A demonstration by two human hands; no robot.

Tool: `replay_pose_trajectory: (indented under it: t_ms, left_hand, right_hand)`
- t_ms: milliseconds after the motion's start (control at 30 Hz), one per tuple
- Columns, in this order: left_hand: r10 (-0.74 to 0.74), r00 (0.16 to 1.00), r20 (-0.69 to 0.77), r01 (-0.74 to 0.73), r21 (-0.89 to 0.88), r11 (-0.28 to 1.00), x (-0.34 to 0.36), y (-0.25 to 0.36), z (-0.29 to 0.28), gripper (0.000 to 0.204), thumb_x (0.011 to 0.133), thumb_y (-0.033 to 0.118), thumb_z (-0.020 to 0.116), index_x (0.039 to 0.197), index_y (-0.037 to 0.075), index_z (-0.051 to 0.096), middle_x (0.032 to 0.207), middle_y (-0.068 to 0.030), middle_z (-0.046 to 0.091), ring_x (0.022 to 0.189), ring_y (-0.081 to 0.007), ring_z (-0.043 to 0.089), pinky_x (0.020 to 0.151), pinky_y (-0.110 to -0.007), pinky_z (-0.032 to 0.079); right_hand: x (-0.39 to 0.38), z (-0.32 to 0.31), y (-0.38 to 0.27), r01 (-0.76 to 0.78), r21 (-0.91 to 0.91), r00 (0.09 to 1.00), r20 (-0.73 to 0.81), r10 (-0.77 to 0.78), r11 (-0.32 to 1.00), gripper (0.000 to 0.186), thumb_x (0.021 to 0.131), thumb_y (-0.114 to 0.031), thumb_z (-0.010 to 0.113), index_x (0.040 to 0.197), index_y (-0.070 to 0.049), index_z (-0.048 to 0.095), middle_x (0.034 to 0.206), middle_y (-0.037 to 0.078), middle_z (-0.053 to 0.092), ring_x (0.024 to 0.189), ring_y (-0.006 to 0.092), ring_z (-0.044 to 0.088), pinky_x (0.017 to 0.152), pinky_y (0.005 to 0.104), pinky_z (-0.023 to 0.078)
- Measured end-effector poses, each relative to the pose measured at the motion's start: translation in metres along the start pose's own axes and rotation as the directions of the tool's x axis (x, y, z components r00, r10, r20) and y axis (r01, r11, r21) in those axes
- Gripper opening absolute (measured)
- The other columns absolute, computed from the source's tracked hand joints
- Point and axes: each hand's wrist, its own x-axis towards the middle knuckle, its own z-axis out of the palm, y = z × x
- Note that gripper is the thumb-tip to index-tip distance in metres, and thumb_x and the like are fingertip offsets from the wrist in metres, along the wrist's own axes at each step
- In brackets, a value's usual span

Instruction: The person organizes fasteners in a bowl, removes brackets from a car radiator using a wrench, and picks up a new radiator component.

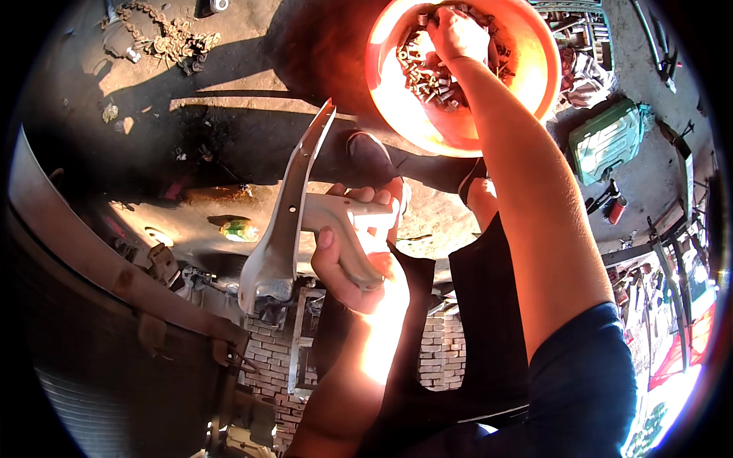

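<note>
The right hand (456,32) reaches far out into an orange plastic bowl (527,69) that sits on the ground at the far right of the scene. Its fingers are curled down into a heap of bolts and nuts (427,76), closed loosely among them; whether they have pinched a single piece cannot be told, since the knuckles hide the tips. The heap lies directly under and just to the left of that hand, so the right arm is the one at the hardware, stretched long from the lower right.

The left hand (347,259) stays near, at the centre, clenched around a pale metal bracket (294,206). The bracket is T-shaped: a thick, rounded stem runs sideways through the palm, and a flat, narrow bar with small holes crosses it, its long axis running from near left up to a pointed far end. The paint is dull grey-white, scuffed, and catches hard sunlight.

Around them, a rusty chain (164,38) lies on the stained concrete floor at far left, a green case (607,141) sits right of the bowl, and a small brick wall (267,359) shows below the bracket.
</note>
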Motion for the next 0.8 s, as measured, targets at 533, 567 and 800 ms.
replay_pose_trajectory:
  t_ms: [533, 567, 800]
  left_hand:
    - [0.014, 0.999, 0.035, -0.014, -0.01, 1.0, -0.057, 0.006, -0.016, 0.059, 0.097, 0.048, 0.05, 0.132, 0.002, 0.056, 0.118, -0.0162, 0.066, 0.111, -0.0317, 0.065, 0.102, -0.049, 0.05]
    - [0.008, 1.0, 0.025, -0.008, -0.019, 1.0, -0.071, 0.014, -0.016, 0.057, 0.098, 0.049, 0.05, 0.13, 0.002, 0.056, 0.117, -0.016, 0.067, 0.111, -0.0313, 0.065, 0.103, -0.049, 0.05]
    - [-0.171, 0.945, 0.278, 0.19, -0.046, 0.981, -0.225, 0.133, -0.009, 0.044, 0.1, 0.039, 0.055, 0.13, 0.007, 0.056, 0.126, -0.0083, 0.063, 0.105, -0.0194, 0.065, 0.098, -0.04, 0.053]
  right_hand:
    - [-0.242, -0.177, 0.092, -0.105, 0.519, 0.981, 0.195, 0.002, 0.849, 0.027, 0.085, -0.021, 0.074, 0.102, 0.0, 0.067, 0.08, 0.015, 0.069, 0.074, 0.0311, 0.069, 0.074, 0.0412, 0.055]
    - [-0.262, -0.205, 0.096, 0.005, 0.373, 0.983, 0.167, -0.072, 0.928, 0.03, 0.085, -0.023, 0.075, 0.103, 0.0, 0.068, 0.082, 0.016, 0.07, 0.076, 0.0324, 0.07, 0.075, 0.0426, 0.055]
    - [-0.395, -0.343, 0.089, -0.303, 0.513, 0.917, 0.387, 0.098, 0.803, 0.024, 0.082, -0.021, 0.074, 0.091, -0.001, 0.065, 0.077, 0.01, 0.067, 0.07, 0.0189, 0.064, 0.068, 0.0363, 0.053]
